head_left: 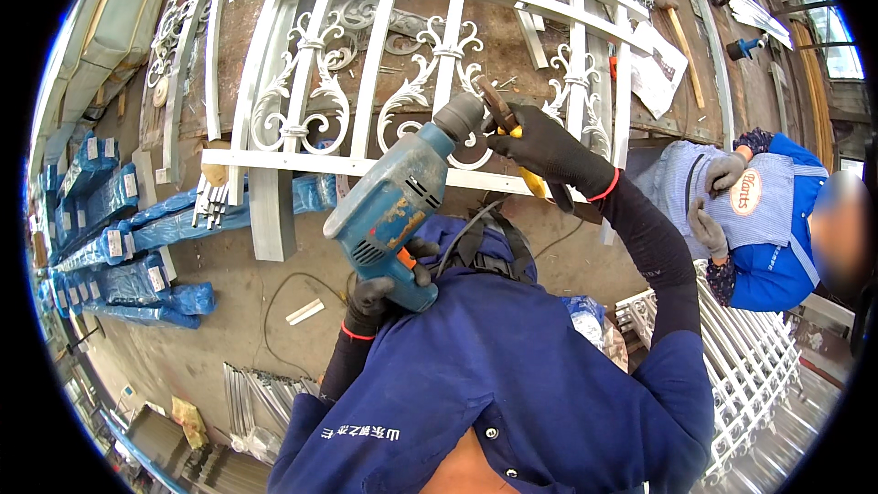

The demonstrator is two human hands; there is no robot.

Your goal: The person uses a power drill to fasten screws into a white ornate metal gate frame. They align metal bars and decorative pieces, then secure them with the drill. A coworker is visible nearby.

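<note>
A worn blue electric drill (389, 206) points up and to the right, its dark chuck (460, 116) over the lower rail of a white fence panel (347, 164). My left hand (370, 299), in a dark glove, wraps round the drill's handle beside its orange trigger. In my gloved right hand (551, 148) is a pair of pliers (495, 102) with yellow grips, closed in my fingers. The rusty jaws lie just right of the chuck; whether they touch it I cannot tell. White scroll ornaments (448, 50) sit between the panel's bars.
Another person (754, 220) in a striped apron and grey gloves is at the right. A hammer (679, 41) lies on the brown bench (700, 119). Blue-wrapped bundles (119, 247) stack at the left. A cable (267, 311) loops over the floor. White railing panels (745, 366) lean at lower right.
</note>
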